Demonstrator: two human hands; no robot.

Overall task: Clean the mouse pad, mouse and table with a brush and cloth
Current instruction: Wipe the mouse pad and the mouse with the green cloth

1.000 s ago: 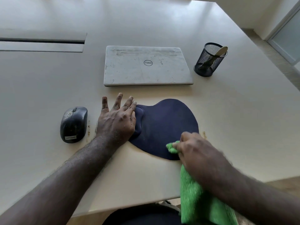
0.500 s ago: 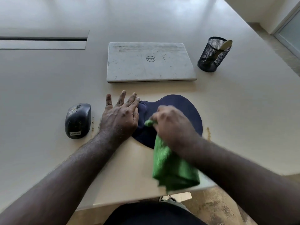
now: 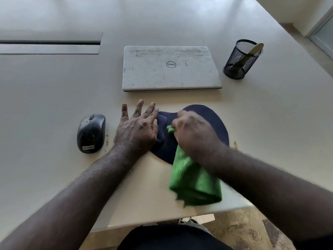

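Observation:
A dark blue mouse pad (image 3: 214,120) with a raised wrist rest lies on the cream table (image 3: 54,98) near its front edge. My right hand (image 3: 192,134) is closed on a green cloth (image 3: 194,181) and presses it on the middle of the pad; most of the cloth hangs back over the table's front. My left hand (image 3: 137,130) lies flat, fingers spread, on the table and the pad's left edge. A dark grey mouse (image 3: 91,133) sits to the left of that hand. A brush handle (image 3: 252,51) sticks out of a mesh cup.
A closed grey laptop (image 3: 171,68) lies behind the pad. The black mesh pen cup (image 3: 237,60) stands to its right. Brown crumbs (image 3: 107,138) lie between mouse and left hand and at the pad's right edge (image 3: 235,143). A cable slot (image 3: 50,43) runs at far left.
My right hand has swept the green cloth from the pad's front edge up and left onto its middle. The left hand has stayed flat in place.

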